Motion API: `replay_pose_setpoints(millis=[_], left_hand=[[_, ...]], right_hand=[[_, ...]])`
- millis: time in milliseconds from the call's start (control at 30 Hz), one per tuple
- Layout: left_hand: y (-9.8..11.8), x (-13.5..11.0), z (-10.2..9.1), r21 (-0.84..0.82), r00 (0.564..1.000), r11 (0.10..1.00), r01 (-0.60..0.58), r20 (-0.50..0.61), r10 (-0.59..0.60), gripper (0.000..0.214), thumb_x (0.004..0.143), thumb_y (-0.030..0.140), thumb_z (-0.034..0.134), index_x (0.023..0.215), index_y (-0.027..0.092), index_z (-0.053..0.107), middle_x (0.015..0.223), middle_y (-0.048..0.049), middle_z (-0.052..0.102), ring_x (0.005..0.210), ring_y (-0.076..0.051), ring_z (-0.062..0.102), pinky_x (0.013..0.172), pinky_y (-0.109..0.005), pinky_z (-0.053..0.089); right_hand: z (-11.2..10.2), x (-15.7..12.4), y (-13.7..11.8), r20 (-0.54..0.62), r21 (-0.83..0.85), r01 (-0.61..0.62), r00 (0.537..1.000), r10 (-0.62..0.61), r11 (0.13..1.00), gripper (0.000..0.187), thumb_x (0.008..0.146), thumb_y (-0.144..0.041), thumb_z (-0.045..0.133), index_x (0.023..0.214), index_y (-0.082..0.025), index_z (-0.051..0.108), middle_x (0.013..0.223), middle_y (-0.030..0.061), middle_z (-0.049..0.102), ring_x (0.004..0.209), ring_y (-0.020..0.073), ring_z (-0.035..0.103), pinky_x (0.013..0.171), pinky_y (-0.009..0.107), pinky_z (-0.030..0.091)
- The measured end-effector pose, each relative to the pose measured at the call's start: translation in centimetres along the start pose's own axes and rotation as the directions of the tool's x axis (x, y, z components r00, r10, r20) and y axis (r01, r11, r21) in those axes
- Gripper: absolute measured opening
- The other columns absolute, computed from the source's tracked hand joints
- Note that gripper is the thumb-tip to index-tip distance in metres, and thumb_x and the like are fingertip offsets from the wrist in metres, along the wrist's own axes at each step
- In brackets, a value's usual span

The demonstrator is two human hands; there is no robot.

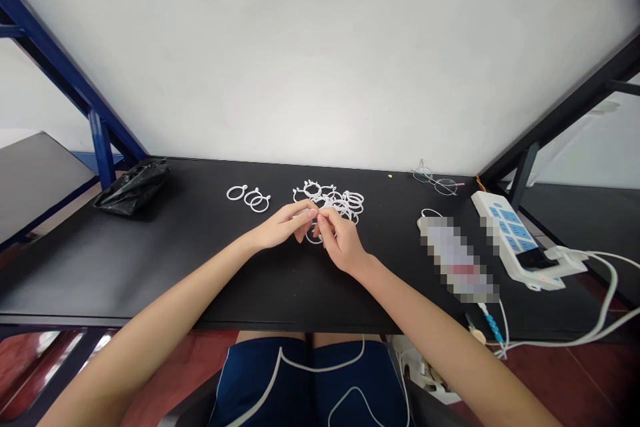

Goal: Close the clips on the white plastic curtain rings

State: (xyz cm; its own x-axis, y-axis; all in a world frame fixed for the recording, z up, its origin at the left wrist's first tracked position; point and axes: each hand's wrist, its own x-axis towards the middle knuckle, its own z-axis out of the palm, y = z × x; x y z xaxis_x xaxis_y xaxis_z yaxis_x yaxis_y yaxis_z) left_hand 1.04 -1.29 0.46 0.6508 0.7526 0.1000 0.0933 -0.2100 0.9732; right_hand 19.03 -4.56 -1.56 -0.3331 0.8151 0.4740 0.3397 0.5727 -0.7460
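Over the middle of the black table, my left hand [289, 222] and my right hand [341, 237] meet at the fingertips, both pinched closed. A white curtain ring [315, 241] shows below and between the fingers, its upper part hidden by them. Just behind my hands lies a loose pile of white curtain rings [354, 200], each with a small knob or eyelet on its rim. To the left of the pile are a single curtain ring [237, 193] and two overlapping curtain rings [259, 204].
A crumpled black plastic bag [134, 188] lies at the far left. Wire-framed glasses [445, 186] rest near the wall. On the right are a blurred-out phone [457, 260], a white power strip [515, 237] and white cables [600, 317] running over the table edge.
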Motion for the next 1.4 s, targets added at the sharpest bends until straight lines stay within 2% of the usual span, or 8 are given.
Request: replay_pose_setpoints(millis=[367, 533, 600, 700, 800, 900, 1167, 1400], left_hand=[[-0.9, 0.4, -0.1, -0.048, 0.997, 0.997, 0.057, -0.057, -0.059, 0.043, 0.095, 0.056, 0.037, 0.089, 0.017, 0.052, 0.066, 0.0002, 0.057, 0.055, -0.012, 0.056, 0.054, -0.025, 0.049], [-0.5, 0.5, -1.4, 0.185, 0.951, 0.976, 0.115, -0.303, -0.055, 0.055, 0.097, 0.056, 0.023, 0.068, 0.017, 0.048, 0.059, -0.0008, 0.053, 0.055, -0.013, 0.054, 0.061, -0.027, 0.048], [-0.1, 0.1, -2.4, 0.438, 0.886, 0.879, 0.188, -0.462, 0.04, 0.05, 0.099, 0.051, 0.022, 0.072, 0.018, 0.048, 0.061, -0.0011, 0.054, 0.058, -0.014, 0.054, 0.063, -0.027, 0.044], [0.3, -0.4, -4.1, 0.742, 0.799, 0.537, 0.401, -0.57, 0.191, 0.036, 0.098, 0.04, 0.028, 0.082, 0.019, 0.052, 0.076, -0.0057, 0.062, 0.071, -0.019, 0.059, 0.064, -0.028, 0.04], [0.0, -0.8, -5.3, 0.832, 0.812, 0.259, 0.49, -0.544, 0.212, 0.034, 0.097, 0.031, 0.026, 0.086, 0.017, 0.055, 0.087, -0.0114, 0.065, 0.085, -0.025, 0.06, 0.07, -0.032, 0.04], [-1.0, -0.9, -6.0, 0.841, 0.833, 0.108, 0.53, -0.54, 0.118, 0.035, 0.096, 0.028, 0.027, 0.087, 0.014, 0.058, 0.09, -0.0158, 0.066, 0.091, -0.03, 0.06, 0.074, -0.037, 0.041], [-2.4, -1.0, -6.2, 0.842, 0.841, 0.02, 0.54, -0.538, -0.046, 0.034, 0.095, 0.026, 0.03, 0.094, 0.011, 0.059, 0.092, -0.0186, 0.068, 0.092, -0.033, 0.062, 0.073, -0.038, 0.043], [-2.3, -1.1, -6.1, 0.839, 0.839, 0.017, 0.543, -0.543, -0.04, 0.026, 0.092, 0.029, 0.039, 0.096, 0.012, 0.06, 0.096, -0.0178, 0.068, 0.096, -0.033, 0.06, 0.077, -0.04, 0.042]], right_hand=[[0.2, 0.0, 0.4, -0.007, -0.007, 0.012, 1.0, -0.012, 1.0, 0.018, 0.099, -0.031, 0.038, 0.102, -0.021, 0.053, 0.073, 0.001, 0.064, 0.061, 0.0135, 0.061, 0.058, 0.026, 0.048], [0.2, -0.1, 0.3, -0.032, -0.019, -0.005, 0.999, 0.004, 1.0, 0.019, 0.098, -0.032, 0.041, 0.104, -0.02, 0.054, 0.066, -0.0011, 0.061, 0.059, 0.0134, 0.062, 0.06, 0.026, 0.049], [0.2, -0.1, 0.2, -0.037, -0.015, -0.007, 0.999, 0.007, 1.0, 0.018, 0.098, -0.032, 0.042, 0.103, -0.02, 0.054, 0.066, -0.0008, 0.061, 0.059, 0.0133, 0.062, 0.061, 0.026, 0.049], [0.2, -0.1, 0.2, -0.036, -0.016, -0.01, 0.999, 0.01, 1.0, 0.017, 0.097, -0.032, 0.043, 0.102, -0.02, 0.054, 0.066, -0.0008, 0.061, 0.058, 0.013, 0.062, 0.059, 0.026, 0.048], [0.2, -0.1, 0.3, -0.037, -0.037, -0.011, 0.999, 0.009, 0.999, 0.016, 0.096, -0.032, 0.044, 0.099, -0.02, 0.055, 0.063, -0.0018, 0.059, 0.056, 0.0129, 0.06, 0.057, 0.025, 0.047], [0.2, 0.0, 0.4, -0.038, -0.068, -0.009, 0.999, 0.006, 0.998, 0.014, 0.095, -0.031, 0.046, 0.098, -0.021, 0.055, 0.065, -0.0012, 0.06, 0.055, 0.0122, 0.058, 0.055, 0.025, 0.046], [0.2, 0.2, 0.5, -0.103, -0.142, 0.029, 0.994, -0.044, 0.989, 0.017, 0.093, -0.026, 0.051, 0.108, -0.022, 0.055, 0.087, 0.0049, 0.066, 0.082, 0.0182, 0.063, 0.066, 0.029, 0.051], [-0.1, 0.7, 0.8, 0.171, -0.286, 0.207, 0.972, -0.163, 0.936, 0.03, 0.083, -0.022, 0.067, 0.111, -0.021, 0.055, 0.08, 0.0023, 0.066, 0.089, 0.0227, 0.056, 0.093, 0.045, 0.044]])
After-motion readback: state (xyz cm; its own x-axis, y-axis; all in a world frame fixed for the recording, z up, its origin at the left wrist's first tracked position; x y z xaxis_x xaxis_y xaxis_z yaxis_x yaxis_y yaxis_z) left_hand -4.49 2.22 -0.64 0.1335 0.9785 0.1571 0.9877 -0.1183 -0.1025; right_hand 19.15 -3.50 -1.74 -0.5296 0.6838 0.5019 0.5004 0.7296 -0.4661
